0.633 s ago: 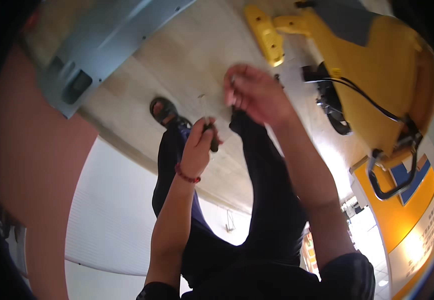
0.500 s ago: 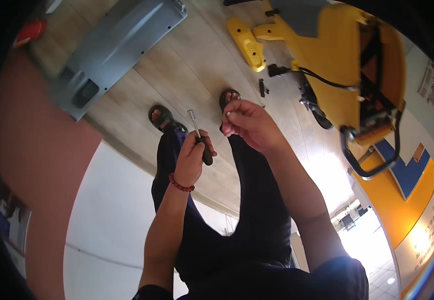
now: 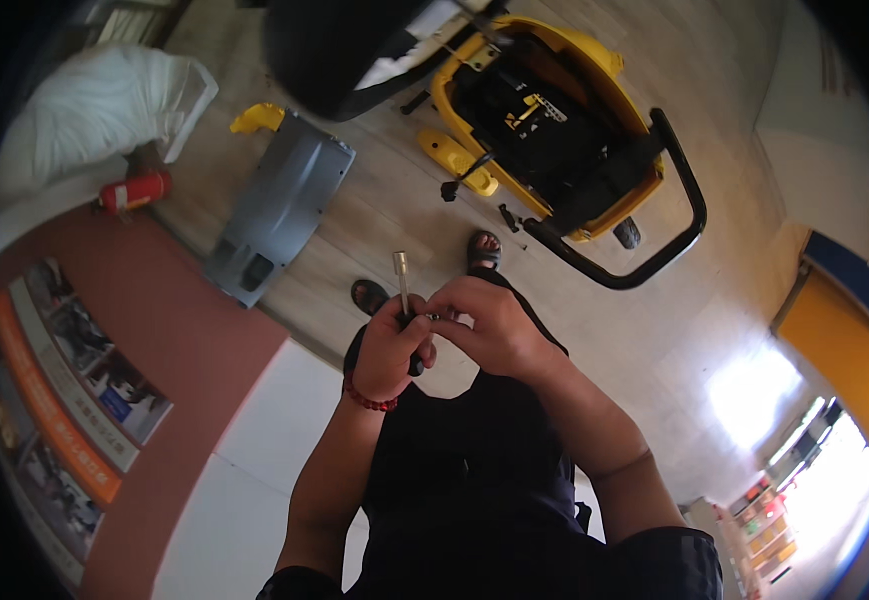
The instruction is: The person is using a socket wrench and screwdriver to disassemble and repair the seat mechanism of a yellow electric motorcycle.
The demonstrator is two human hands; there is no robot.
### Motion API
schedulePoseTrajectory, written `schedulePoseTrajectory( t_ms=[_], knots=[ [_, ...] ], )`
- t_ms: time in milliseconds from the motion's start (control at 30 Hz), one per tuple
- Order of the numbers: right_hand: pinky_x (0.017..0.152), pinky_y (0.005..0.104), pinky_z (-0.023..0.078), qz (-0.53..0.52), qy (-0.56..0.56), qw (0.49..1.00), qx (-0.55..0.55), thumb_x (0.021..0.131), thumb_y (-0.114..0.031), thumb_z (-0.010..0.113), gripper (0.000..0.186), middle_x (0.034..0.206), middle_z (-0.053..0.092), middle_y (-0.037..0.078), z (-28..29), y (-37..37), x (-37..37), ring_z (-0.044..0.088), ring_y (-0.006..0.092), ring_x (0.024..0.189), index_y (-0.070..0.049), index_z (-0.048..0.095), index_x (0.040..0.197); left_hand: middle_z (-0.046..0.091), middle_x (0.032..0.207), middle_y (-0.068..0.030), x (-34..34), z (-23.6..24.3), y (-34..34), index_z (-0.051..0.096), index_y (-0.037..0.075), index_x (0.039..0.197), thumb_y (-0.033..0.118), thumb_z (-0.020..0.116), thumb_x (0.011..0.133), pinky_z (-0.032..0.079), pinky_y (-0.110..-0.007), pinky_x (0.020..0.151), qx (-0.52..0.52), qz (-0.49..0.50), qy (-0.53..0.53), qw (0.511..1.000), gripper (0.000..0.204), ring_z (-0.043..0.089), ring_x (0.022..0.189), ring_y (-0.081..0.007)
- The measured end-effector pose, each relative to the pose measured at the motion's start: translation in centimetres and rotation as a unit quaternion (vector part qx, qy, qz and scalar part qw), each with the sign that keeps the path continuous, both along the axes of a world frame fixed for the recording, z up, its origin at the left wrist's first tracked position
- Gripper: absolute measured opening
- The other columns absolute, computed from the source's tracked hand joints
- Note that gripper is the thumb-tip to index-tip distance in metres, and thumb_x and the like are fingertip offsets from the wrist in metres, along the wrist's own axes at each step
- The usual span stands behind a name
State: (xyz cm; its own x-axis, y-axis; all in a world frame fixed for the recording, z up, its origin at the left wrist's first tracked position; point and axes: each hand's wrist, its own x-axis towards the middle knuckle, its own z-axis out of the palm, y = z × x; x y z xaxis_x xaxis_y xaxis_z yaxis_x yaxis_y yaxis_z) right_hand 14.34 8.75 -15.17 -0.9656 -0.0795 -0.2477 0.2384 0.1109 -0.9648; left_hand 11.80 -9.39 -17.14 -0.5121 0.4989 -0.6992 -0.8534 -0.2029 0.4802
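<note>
My left hand (image 3: 383, 352) is closed round the black handle of a nut driver (image 3: 402, 275), whose silver shaft points away from me with a wider tip. A red bead bracelet (image 3: 370, 400) circles that wrist. Right beside it, my right hand (image 3: 490, 325) pinches a small metal piece (image 3: 434, 317) between thumb and forefinger, close to the left fingers. Its exact kind is too small to tell. Both hands are held in front of my body, above the floor.
Ahead to the right stands a yellow machine body (image 3: 580, 60) with a black bar handle (image 3: 690, 200). A yellow cover piece (image 3: 455, 160) and small black parts (image 3: 509, 217) lie beside it. A grey panel (image 3: 290, 180) and a red fire extinguisher (image 3: 135, 190) are at left.
My hands have come together; the right, still pinching the small piece, has moved left and down to the left hand. The view has shifted, showing more of the machine and left wall.
</note>
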Motion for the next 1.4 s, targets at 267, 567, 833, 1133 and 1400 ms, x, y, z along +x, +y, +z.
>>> schedulePoseTrajectory(
  t_ms=[267,567,833,1133,1400],
  knots=[
    [0.065,0.0388,0.048,-0.048,0.125,0.991,0.005,0.075,-0.006,0.068,0.014,0.081,0.059,0.012,-0.3,4.5,1.8,0.058,0.0304,0.073,-0.002,0.063,0.087,0.055,0.076,-0.0025,-0.7,2.8,4.2,0.053,0.005,0.102,0.009,0.054,0.094,0.047,-0.026,0.05,-0.032,-0.079,0.002,0.996,0.01,0.052,0.057,-0.0086],
    [0.067,0.0264,0.05,-0.092,-0.034,0.951,-0.292,0.082,-0.001,0.068,0.017,0.084,0.065,0.008,0.1,6.6,2.4,0.064,0.0125,0.077,0.002,0.063,0.098,0.056,0.076,-0.0043,-1.6,6.6,6.9,0.055,0.001,0.099,0.005,0.054,0.092,0.047,-0.025,0.052,-0.121,-0.117,0.103,0.98,0.008,0.052,0.056,-0.0082],
    [0.072,0.0217,0.048,-0.165,-0.081,0.847,-0.499,0.087,-0.001,0.066,0.012,0.087,0.064,0.002,1.5,7.1,0.1,0.059,0.0064,0.08,0.001,0.061,0.097,0.057,0.084,-0.0065,-3.7,10.2,8.1,0.055,0.001,0.099,0.003,0.058,0.09,0.046,-0.022,0.053,-0.113,-0.194,0.229,0.947,0.01,0.052,0.057,-0.0068],
    [0.07,0.0229,0.049,-0.136,-0.061,0.823,-0.549,0.085,-0.004,0.069,0.01,0.083,0.066,0.004,4.9,5.0,-2.6,0.061,0.0085,0.077,0.003,0.063,0.09,0.058,0.084,-0.0027,-8.1,13.1,8.0,0.057,0.003,0.098,0.002,0.073,0.081,0.039,-0.019,0.056,-0.148,-0.227,0.39,0.88,0.024,0.048,0.061,-0.0055],
    [0.061,0.0203,0.044,-0.176,-0.087,0.825,-0.53,0.086,-0.014,0.072,0.018,0.074,0.06,0.002,5.2,2.5,-5.0,0.054,0.0061,0.067,-0.002,0.059,0.083,0.059,0.084,-0.0058,-12.0,14.1,7.5,0.057,0.001,0.09,0.002,0.069,0.083,0.041,-0.024,0.059,-0.184,-0.331,0.549,0.745,0.014,0.051,0.066,-0.0096]
  ],
)
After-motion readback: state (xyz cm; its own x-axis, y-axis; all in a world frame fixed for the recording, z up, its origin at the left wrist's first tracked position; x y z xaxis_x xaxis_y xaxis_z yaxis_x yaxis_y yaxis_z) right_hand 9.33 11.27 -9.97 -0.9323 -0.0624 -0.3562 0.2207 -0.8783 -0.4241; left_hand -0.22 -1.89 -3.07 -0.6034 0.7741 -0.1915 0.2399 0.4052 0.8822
